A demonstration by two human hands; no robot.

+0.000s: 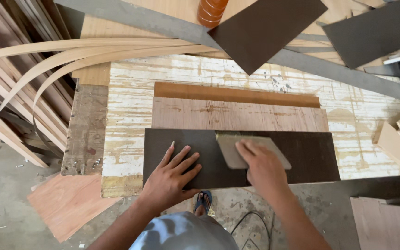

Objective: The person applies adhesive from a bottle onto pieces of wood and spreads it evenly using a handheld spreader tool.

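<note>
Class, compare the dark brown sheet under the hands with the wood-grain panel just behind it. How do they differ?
The dark brown sheet is plain and near black; the wood-grain panel is pale tan with visible grain. The left hand presses the sheet flat and the right hand holds a flat spreader on it; the panel lies untouched. Both are long rectangles lying flat.
</note>
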